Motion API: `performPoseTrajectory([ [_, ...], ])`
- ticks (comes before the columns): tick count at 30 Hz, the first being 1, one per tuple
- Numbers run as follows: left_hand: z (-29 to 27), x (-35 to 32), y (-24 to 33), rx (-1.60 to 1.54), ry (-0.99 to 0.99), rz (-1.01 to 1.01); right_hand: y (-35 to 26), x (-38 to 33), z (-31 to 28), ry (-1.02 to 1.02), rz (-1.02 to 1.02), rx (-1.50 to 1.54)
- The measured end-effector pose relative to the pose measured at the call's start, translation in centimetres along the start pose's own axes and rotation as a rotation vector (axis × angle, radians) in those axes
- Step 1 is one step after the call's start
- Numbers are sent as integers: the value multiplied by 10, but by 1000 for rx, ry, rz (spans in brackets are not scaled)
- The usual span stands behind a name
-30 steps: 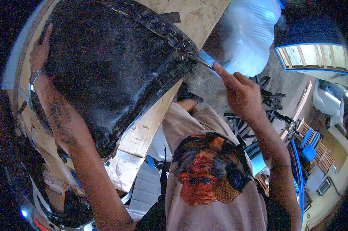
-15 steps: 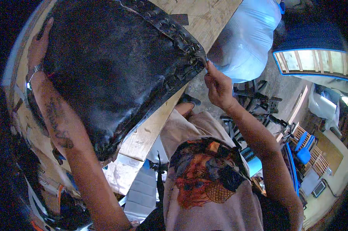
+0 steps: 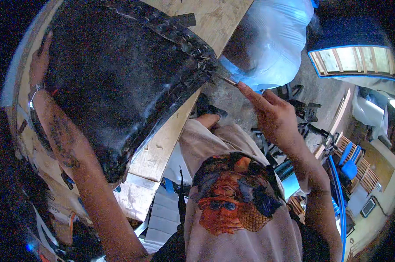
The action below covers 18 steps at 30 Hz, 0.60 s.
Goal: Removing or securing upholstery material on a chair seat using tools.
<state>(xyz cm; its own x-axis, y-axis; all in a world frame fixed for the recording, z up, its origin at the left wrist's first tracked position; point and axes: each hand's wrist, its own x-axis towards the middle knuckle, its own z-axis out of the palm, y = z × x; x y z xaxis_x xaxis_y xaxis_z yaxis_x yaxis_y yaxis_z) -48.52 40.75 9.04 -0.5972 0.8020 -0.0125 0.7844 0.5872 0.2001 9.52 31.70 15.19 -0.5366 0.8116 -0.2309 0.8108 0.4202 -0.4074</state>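
Note:
A large black upholstered panel (image 3: pixel 114 70) lies at the upper left on a wooden table. Its folded borders carry a row of staples, and the material bunches at the right corner. My left hand (image 3: pixel 40 65) grips the panel's far left edge; part of the fingers is hidden there. My right hand (image 3: pixel 276 115) stands off to the right of the bunched corner. Closed in it is a thin metal tool (image 3: pixel 226 80), whose shaft points at that corner. The tool's handle is covered by the hand, so its exact kind does not show.
Bare plywood of the table (image 3: pixel 156 159) shows along the panel's near side. Beyond the right corner sits a big filled translucent plastic bag (image 3: pixel 267 48). Black metal frames (image 3: pixel 293 109) lie on the floor at right, near wooden slatted pieces (image 3: pixel 365 174).
My right hand has pulled back from the corner, down and to the right, and the metal tool now shows. The panel has shifted slightly left; my left hand stays on its edge.

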Motion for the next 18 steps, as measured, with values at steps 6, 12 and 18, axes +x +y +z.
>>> performPoseTrajectory([
  [6, -16, -4, -4, 22, 22, -14, -14, -2, -22, -111, 9, -122],
  [12, 4, -3, 17, -18, 9, -84, -25, 9, -49, -196, 33, -277],
  [18, -3, 1, -12, -15, 63, 148, -52, 31, -79, -385, -45, -430],
])
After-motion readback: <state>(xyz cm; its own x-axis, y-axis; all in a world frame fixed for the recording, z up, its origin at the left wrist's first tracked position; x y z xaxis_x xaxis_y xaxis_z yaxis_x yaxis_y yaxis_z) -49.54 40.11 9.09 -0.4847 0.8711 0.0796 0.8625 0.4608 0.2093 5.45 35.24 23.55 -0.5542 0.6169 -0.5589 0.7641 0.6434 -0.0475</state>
